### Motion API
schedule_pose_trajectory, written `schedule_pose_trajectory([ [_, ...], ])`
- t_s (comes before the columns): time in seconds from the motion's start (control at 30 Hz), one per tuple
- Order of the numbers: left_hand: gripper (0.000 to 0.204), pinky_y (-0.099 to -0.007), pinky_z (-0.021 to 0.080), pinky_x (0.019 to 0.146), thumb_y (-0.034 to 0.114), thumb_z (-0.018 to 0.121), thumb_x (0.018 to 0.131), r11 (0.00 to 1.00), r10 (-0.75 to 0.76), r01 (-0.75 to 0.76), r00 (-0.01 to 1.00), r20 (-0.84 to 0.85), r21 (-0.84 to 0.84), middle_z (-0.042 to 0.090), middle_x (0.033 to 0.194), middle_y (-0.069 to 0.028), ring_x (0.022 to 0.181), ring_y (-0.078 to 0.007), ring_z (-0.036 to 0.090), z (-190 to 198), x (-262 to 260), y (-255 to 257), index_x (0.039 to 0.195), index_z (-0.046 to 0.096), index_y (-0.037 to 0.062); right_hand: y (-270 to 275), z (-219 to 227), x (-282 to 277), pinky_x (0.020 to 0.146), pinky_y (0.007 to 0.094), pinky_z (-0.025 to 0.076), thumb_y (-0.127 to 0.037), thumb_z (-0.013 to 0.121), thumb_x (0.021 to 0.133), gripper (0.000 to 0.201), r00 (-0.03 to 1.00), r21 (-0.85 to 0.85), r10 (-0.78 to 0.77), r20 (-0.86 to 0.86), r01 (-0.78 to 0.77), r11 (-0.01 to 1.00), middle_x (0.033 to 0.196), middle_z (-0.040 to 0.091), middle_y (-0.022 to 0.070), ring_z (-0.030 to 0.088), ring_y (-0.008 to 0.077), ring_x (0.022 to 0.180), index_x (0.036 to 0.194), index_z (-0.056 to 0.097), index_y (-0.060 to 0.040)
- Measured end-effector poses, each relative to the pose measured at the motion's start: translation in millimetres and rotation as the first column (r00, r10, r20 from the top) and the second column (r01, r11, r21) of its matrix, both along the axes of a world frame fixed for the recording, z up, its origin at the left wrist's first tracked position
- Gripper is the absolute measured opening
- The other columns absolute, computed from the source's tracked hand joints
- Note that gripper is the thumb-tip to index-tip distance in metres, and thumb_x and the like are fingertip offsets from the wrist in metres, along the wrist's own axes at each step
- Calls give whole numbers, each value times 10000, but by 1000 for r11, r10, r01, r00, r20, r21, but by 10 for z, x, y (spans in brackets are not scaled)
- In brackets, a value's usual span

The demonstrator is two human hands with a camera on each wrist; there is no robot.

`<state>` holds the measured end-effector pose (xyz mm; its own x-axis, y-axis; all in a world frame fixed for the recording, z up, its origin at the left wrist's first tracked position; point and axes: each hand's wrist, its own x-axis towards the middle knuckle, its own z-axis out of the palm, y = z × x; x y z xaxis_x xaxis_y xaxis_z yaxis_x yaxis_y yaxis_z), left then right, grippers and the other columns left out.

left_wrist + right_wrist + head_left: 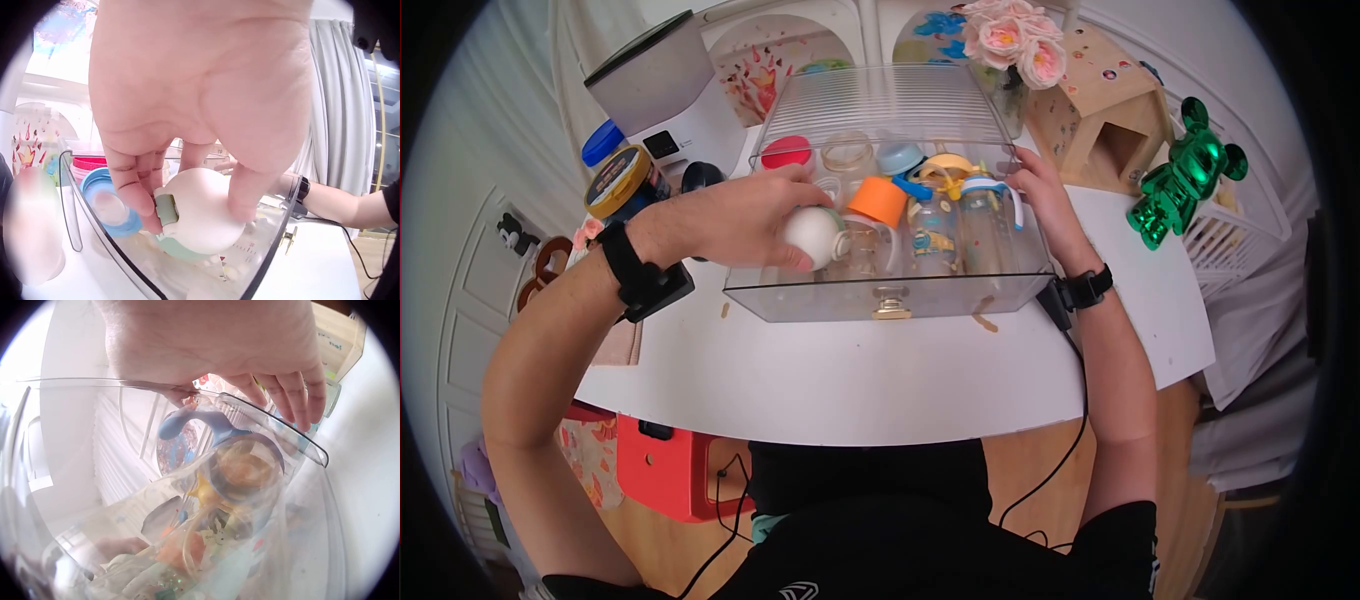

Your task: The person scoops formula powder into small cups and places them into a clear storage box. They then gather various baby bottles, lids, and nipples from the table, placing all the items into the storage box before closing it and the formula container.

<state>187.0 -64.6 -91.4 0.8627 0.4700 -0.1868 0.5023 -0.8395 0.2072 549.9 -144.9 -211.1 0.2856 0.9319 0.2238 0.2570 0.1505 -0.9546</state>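
In the head view, my left hand (735, 218) reaches over the left side of a clear lidded storage box (800, 300). Its fingers and thumb grip a white domed bottle cap (812, 240), which shows a grey-green tab (166, 210) and pale green below in the left wrist view. My right hand (1045, 195) holds the box's right wall, fingers outside and thumb on the inner side. Inside stand clear baby bottles (935, 240), one with a blue-and-white handled top (985, 187). An orange cup (878, 200), a red lid (786, 152) and a blue lid (899, 158) lie among them.
The box's ribbed lid (880, 100) is raised at the back. Left stand a white appliance (665, 100) and a yellow-lidded tub (625, 185). Roses (1010, 45), a wooden house (1090, 110) and a green bear figure (1185, 175) stand right on the white table (850, 390).
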Motion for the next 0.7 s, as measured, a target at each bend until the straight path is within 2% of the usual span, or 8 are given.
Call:
schedule_pose_trajectory([
  [0.1, 602, -436, 579, 996, 178, 883, 858, 997, 58, -60, 998, -31, -51, 647, 1266, -173, 1153, -356, 681, 59, 54, -36, 1390, 658, 10, 18, -11, 18, 930, 289, 485, -180, 567, 940, 648, 1000, -4, 5, 4, -5, 1000, 1132, 686, 108, 617, 175, 1020, 1534, 498, 70],
  [0.2, 556, -427, 590, 975, 148, 874, 861, 996, 39, -35, 998, -48, 76, 661, 1226, -173, 1089, -348, 709, 73, 66, -18, 1362, 687, -1, 46, -47, 65, 938, 290, 485, -183, 572, 938, 656, 1000, -11, 12, 14, -12, 1000, 1139, 689, 111, 621, 179, 1024, 1538, 493, 71],
  [0.3, 557, -432, 584, 981, 124, 867, 859, 996, 81, -79, 995, -51, 47, 667, 1203, -175, 1089, -349, 710, 8, 64, 107, 1369, 687, -9, 53, -44, 55, 944, 289, 483, -186, 575, 939, 665, 1000, -15, 6, 14, -6, 1000, 1143, 690, 114, 623, 183, 1028, 1543, 484, 74],
  [0.4, 567, -434, 580, 980, 97, 874, 841, 986, 65, -60, 998, -26, 155, 674, 1238, -186, 1094, -361, 707, -53, 21, 95, 1366, 689, -11, 53, -37, 51, 949, 289, 480, -189, 575, 940, 672, 1000, -20, 0, 12, 1, 1000, 1146, 689, 115, 621, 183, 1036, 1550, 474, 76],
  [0.5, 561, -430, 573, 993, 77, 872, 834, 992, -9, 6, 1000, 20, 125, 670, 1290, -192, 1095, -350, 704, -93, 21, 132, 1359, 692, -9, 59, -75, 77, 951, 290, 479, -188, 573, 941, 673, 1000, -19, -4, 12, 4, 1000, 1158, 684, 112, 616, 179, 1044, 1553, 471, 75],
  [0.6, 578, -419, 573, 982, 58, 851, 850, 997, 52, -54, 998, -30, -54, 661, 1316, -188, 1084, -323, 700, -27, 35, 160, 1394, 668, -3, 66, -63, 60, 946, 291, 480, -185, 569, 943, 665, 1000, -15, -14, 1, 14, 1000, 1160, 677, 104, 611, 172, 1038, 1549, 476, 72],
  [0.7, 606, -403, 577, 951, 51, 827, 869, 988, 93, -98, 995, -41, -121, 653, 1313, -168, 1073, -291, 698, 59, 15, 88, 1441, 632, 3, 48, -32, 44, 937, 287, 481, -179, 565, 944, 652, 1000, -27, -5, 3, 5, 1000, 1152, 673, 96, 608, 164, 1026, 1544, 486, 63],
])
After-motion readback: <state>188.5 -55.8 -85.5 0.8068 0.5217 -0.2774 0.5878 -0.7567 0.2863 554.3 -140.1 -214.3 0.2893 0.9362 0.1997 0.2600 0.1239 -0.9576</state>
